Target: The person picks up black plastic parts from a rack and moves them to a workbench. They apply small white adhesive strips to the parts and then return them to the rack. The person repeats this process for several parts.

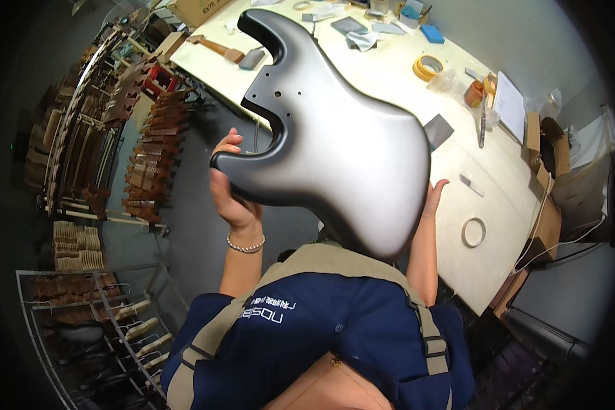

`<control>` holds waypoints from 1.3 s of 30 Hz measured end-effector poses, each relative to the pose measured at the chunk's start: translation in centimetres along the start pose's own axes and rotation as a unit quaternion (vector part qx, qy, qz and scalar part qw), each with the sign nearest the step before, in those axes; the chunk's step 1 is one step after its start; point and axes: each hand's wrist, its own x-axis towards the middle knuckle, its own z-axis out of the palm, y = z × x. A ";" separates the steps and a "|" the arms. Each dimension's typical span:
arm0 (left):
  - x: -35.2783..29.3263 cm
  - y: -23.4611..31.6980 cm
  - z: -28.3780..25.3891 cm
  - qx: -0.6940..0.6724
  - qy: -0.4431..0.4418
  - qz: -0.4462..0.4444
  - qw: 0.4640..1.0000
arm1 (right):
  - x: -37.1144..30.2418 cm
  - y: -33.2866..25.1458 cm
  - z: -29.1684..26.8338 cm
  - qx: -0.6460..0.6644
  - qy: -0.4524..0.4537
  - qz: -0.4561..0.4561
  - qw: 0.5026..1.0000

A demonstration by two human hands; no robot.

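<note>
A guitar body (362, 157) is held up in front of me, its face white in the middle and fading to black at the edges. Several small holes show near its neck pocket. My left hand (234, 195) grips the black lower horn, with fingertips and thumb showing around it. At the right edge of the body, my right hand (433, 199) supports it from the side. The right thumb points outward, and the other right fingers are hidden behind the body.
A cream worktable (458, 239) carries tape rolls (427, 67), a tape ring (473, 232), a blue block (432, 33), a guitar neck (215, 48) and a grey sheet (439, 131). Racks of wooden necks (156, 143) stand left. A cardboard box (550, 147) sits beside the table's right edge.
</note>
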 end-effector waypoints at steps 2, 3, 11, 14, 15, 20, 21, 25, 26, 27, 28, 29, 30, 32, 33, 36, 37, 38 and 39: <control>0.2 -0.2 0.9 0.088 -0.070 0.074 0.991 | 0.8 0.4 -1.0 -0.003 -0.018 0.026 0.999; 0.3 -0.4 1.5 0.111 -0.080 0.089 0.987 | 1.4 0.7 -1.6 -0.001 -0.045 0.042 0.998; 1.8 0.7 7.7 0.175 -0.082 0.145 0.971 | 2.0 1.5 1.4 -0.216 0.004 0.019 0.976; 1.9 0.7 10.7 0.210 -0.130 0.199 0.949 | -2.9 -3.8 5.7 -0.470 0.002 -0.199 0.860; 2.0 0.8 11.6 0.218 -0.134 0.195 0.947 | -4.9 -5.1 7.8 -0.426 -0.031 -0.260 0.866; 0.9 2.1 16.2 0.370 -0.186 0.250 0.875 | -14.7 -8.2 15.4 -0.509 -0.110 -0.480 0.706; 0.6 2.6 16.4 0.430 -0.227 0.242 0.839 | -15.4 -8.1 16.1 -0.541 -0.055 -0.504 0.671; 4.2 1.1 15.6 0.222 -0.261 0.229 0.911 | -14.3 -9.0 14.6 -0.585 0.173 -0.495 0.618; 6.7 -0.7 15.4 0.176 -0.206 0.188 0.944 | -13.9 -9.1 13.5 -0.545 0.176 -0.518 0.636; 9.7 -3.0 15.5 0.130 -0.173 0.132 0.967 | -13.6 -9.0 12.5 -0.545 0.154 -0.505 0.651; 11.8 -6.1 16.2 0.005 -0.161 0.056 0.985 | -13.5 -8.8 11.4 -0.538 0.144 -0.503 0.662; 14.1 -8.3 15.5 -0.052 -0.278 -0.022 0.959 | -13.9 -8.7 10.2 -0.530 0.149 -0.502 0.667; 16.2 -11.2 17.3 -0.106 -0.397 -0.104 0.906 | -14.3 -8.2 9.3 -0.502 0.142 -0.494 0.696; 16.1 -15.4 20.3 -0.134 -0.599 -0.062 0.787 | -14.6 -6.2 9.0 -0.412 0.168 -0.497 0.745; 15.1 -16.1 21.6 -0.107 -0.546 -0.049 0.829 | -15.4 -5.1 9.1 -0.415 0.192 -0.521 0.721; 6.7 -14.3 24.9 -0.171 -0.528 0.011 0.832 | -19.9 -1.5 9.6 -0.391 0.293 -0.592 0.641; 3.6 -12.7 24.4 -0.204 -0.534 0.020 0.820 | -22.3 0.1 9.9 -0.332 0.287 -0.589 0.679; 0.6 -10.9 24.0 -0.256 -0.560 0.007 0.788 | -25.0 1.5 10.3 -0.326 0.318 -0.559 0.693; -2.2 -9.2 23.0 -0.306 -0.585 -0.011 0.751 | -27.7 2.8 10.7 -0.314 0.328 -0.535 0.712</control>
